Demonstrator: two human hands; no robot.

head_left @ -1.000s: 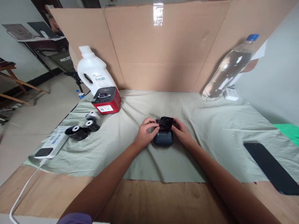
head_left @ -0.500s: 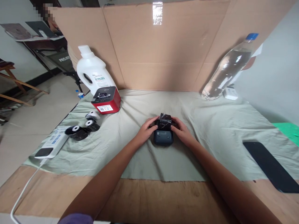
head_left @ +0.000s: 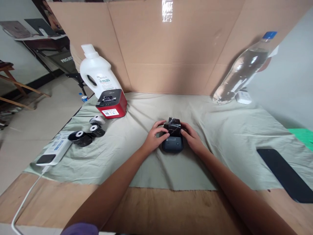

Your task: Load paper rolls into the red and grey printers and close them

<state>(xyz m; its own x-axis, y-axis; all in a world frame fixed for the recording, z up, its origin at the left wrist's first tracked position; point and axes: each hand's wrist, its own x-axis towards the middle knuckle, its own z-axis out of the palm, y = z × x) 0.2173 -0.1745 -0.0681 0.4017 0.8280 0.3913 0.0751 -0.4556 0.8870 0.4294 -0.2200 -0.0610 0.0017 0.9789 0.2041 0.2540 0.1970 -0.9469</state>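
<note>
A small dark label printer (head_left: 172,145) lies on the green cloth in the middle, its lid side towards the back. A black marbled label roll (head_left: 174,126) sits at its far end, with a loose flap standing up. My left hand (head_left: 154,136) is at the left side, thumb and a bent finger pressing near the edge of the roll. Around the right side curls my right hand (head_left: 191,135), its thumb by the roll's right edge. Both hands steady the printer between them. The far fingertips are partly hidden behind it.
At left stand a white detergent bottle (head_left: 97,70), a red label printer (head_left: 113,106), several label rolls (head_left: 80,138) and a white power bank (head_left: 57,147) with a cable. A tilted water bottle (head_left: 244,71) and a phone (head_left: 285,174) are at right. Cardboard (head_left: 176,42) closes off the back.
My left hand's fingers have spread a little, and its thumb and a finger have come further onto the roll's left edge. The view has shifted slightly; my right hand stays at the printer's side.
</note>
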